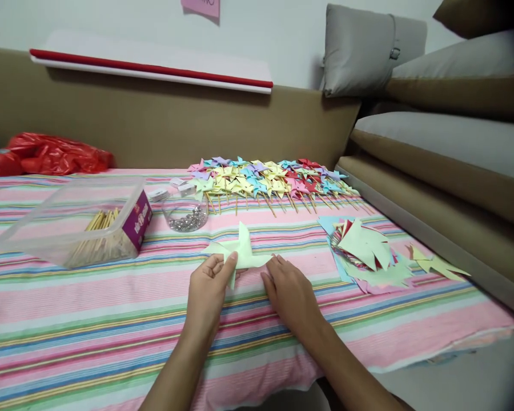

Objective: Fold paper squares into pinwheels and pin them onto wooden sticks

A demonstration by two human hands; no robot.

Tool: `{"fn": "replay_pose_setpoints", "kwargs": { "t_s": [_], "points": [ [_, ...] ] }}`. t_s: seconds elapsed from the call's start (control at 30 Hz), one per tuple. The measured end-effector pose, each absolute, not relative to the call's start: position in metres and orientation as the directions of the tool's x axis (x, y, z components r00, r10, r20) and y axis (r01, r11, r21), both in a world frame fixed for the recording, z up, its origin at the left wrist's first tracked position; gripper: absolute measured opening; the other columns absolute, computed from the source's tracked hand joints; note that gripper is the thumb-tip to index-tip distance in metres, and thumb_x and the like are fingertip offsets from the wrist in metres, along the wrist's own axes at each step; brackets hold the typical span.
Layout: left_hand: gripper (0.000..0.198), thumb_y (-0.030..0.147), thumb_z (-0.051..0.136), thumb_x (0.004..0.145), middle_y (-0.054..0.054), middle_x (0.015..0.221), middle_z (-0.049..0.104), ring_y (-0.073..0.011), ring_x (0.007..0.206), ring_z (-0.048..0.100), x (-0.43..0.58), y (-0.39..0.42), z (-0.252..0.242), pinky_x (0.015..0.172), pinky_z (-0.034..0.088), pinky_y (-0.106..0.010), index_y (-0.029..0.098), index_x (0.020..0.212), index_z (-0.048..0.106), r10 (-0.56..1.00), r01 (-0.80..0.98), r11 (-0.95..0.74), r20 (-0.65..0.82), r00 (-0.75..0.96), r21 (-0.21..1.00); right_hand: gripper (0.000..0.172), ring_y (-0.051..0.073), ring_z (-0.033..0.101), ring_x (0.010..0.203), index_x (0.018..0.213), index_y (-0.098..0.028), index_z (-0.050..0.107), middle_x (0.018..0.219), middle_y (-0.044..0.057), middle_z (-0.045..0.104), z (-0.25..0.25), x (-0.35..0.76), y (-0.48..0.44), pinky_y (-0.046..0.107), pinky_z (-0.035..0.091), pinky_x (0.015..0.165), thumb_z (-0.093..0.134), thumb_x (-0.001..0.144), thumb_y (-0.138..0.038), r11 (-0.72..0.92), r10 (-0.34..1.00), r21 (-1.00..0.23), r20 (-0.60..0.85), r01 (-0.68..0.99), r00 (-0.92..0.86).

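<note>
A pale green paper pinwheel (245,251) is in front of me, just above the striped cloth. My left hand (211,279) pinches it near the middle, thumb on top and fingers curled beneath. One blade points up, another spreads to the left. My right hand (291,291) has its fingertips closed on the tip of the right-hand blade. Beyond the hands stands a clear round tub (185,216) with small shiny metal pieces inside. To the right lies a pile of cut paper pieces (368,248), a pale green one on top.
Many finished paper pinwheels on sticks (265,180) lie at the back. A clear plastic box (111,228) holding wooden sticks stands left, small white boxes (177,185) behind the tub. A red plastic bag (47,154) lies far left; stacked cushions (445,142) rise at right.
</note>
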State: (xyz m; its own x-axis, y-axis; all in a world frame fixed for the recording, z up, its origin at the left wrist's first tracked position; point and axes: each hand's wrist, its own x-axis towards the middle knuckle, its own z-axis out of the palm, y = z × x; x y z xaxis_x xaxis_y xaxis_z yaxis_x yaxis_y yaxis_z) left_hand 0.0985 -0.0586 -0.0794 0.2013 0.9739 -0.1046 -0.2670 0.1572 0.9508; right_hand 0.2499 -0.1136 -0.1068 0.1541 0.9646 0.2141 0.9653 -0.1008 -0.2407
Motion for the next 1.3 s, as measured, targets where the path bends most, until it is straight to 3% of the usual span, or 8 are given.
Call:
{"fn": "replay_pose_setpoints", "kwargs": {
  "t_s": [0.1, 0.2, 0.37, 0.47, 0.67, 0.8, 1.03, 1.3],
  "points": [
    [0.033, 0.044, 0.082, 0.074, 0.001, 0.067, 0.067, -0.0126, 0.061, 0.057, 0.100, -0.058, -0.080, 0.058, 0.043, -0.022, 0.017, 0.071, 0.063, 0.976, -0.276, 0.157, -0.107, 0.187, 0.948, 0.028, 0.027, 0.072, 0.106, 0.108, -0.021, 0.072, 0.116, 0.010, 0.077, -0.097, 0.256, -0.115, 0.034, 0.054, 0.086, 0.045, 0.100, -0.019, -0.152, 0.964, -0.303, 0.164, 0.941, 0.209],
    [0.032, 0.045, 0.080, 0.076, 0.000, 0.070, 0.068, -0.0134, 0.064, 0.059, 0.100, -0.058, -0.081, 0.060, 0.044, -0.022, 0.017, 0.075, 0.066, 0.982, -0.236, 0.115, -0.074, 0.175, 0.965, 0.028, 0.024, 0.075, 0.086, 0.100, -0.025, 0.073, 0.094, 0.005, 0.080, -0.088, 0.264, -0.119, 0.031, 0.052, 0.073, 0.046, 0.098, -0.017, -0.170, 0.950, -0.376, 0.183, 0.911, 0.253],
    [0.032, 0.046, 0.076, 0.081, 0.000, 0.069, 0.067, -0.0136, 0.065, 0.059, 0.102, -0.061, -0.080, 0.061, 0.044, -0.022, 0.017, 0.073, 0.065, 0.988, -0.146, 0.031, -0.008, 0.154, 0.989, 0.013, 0.022, 0.074, 0.081, 0.094, -0.024, 0.069, 0.085, 0.003, 0.079, -0.074, 0.266, -0.128, 0.031, 0.054, 0.070, 0.059, 0.094, -0.032, -0.027, 0.879, -0.815, 0.256, 0.579, 0.402],
    [0.032, 0.045, 0.074, 0.082, 0.001, 0.063, 0.064, -0.0140, 0.062, 0.058, 0.103, -0.064, -0.076, 0.060, 0.043, -0.023, 0.018, 0.070, 0.063, 0.990, -0.089, -0.016, 0.028, 0.139, 0.996, 0.018, 0.020, 0.071, 0.074, 0.091, -0.022, 0.069, 0.080, 0.003, 0.075, -0.067, 0.259, -0.129, 0.029, 0.055, 0.065, 0.065, 0.091, -0.039, 0.083, 0.892, -0.927, 0.233, 0.366, 0.387],
    [0.026, 0.043, 0.066, 0.089, -0.001, 0.072, 0.068, -0.0173, 0.071, 0.062, 0.104, -0.068, -0.079, 0.066, 0.046, -0.026, 0.019, 0.078, 0.063, 0.976, 0.095, -0.177, 0.163, 0.143, 0.980, 0.012, 0.013, 0.053, 0.062, 0.086, -0.025, 0.073, 0.082, 0.001, 0.068, -0.055, 0.246, -0.130, 0.027, 0.045, 0.056, 0.064, 0.092, -0.030, 0.205, 0.813, -0.812, 0.452, 0.547, 0.366],
    [0.023, 0.041, 0.067, 0.090, -0.001, 0.076, 0.068, -0.0168, 0.074, 0.062, 0.106, -0.071, -0.080, 0.067, 0.046, -0.026, 0.019, 0.083, 0.063, 0.966, 0.018, -0.178, 0.171, 0.194, 0.984, 0.009, 0.013, 0.047, 0.057, 0.091, -0.026, 0.071, 0.075, -0.002, 0.065, -0.054, 0.242, -0.131, 0.028, 0.042, 0.056, 0.063, 0.094, -0.026, 0.211, 0.829, -0.777, 0.464, 0.593, 0.313],
    [0.030, 0.040, 0.072, 0.087, 0.004, 0.063, 0.054, -0.0113, 0.064, 0.053, 0.106, -0.073, -0.068, 0.062, 0.043, -0.022, 0.019, 0.072, 0.057, 0.954, -0.143, -0.061, 0.099, 0.282, 0.988, 0.010, 0.019, 0.059, 0.094, 0.091, -0.025, 0.070, 0.096, 0.004, 0.056, -0.056, 0.240, -0.126, 0.034, 0.050, 0.083, 0.061, 0.095, -0.022, 0.306, 0.793, -0.687, 0.567, 0.659, 0.224],
    [0.033, 0.039, 0.073, 0.087, 0.003, 0.064, 0.055, -0.0118, 0.066, 0.052, 0.104, -0.072, -0.069, 0.062, 0.043, -0.023, 0.019, 0.068, 0.055, 0.949, -0.159, -0.057, 0.103, 0.298, 0.986, 0.008, 0.022, 0.056, 0.103, 0.090, -0.026, 0.071, 0.101, 0.004, 0.050, -0.056, 0.243, -0.125, 0.040, 0.048, 0.092, 0.064, 0.094, -0.025, 0.281, 0.800, -0.711, 0.544, 0.645, 0.252]
  ]
}}
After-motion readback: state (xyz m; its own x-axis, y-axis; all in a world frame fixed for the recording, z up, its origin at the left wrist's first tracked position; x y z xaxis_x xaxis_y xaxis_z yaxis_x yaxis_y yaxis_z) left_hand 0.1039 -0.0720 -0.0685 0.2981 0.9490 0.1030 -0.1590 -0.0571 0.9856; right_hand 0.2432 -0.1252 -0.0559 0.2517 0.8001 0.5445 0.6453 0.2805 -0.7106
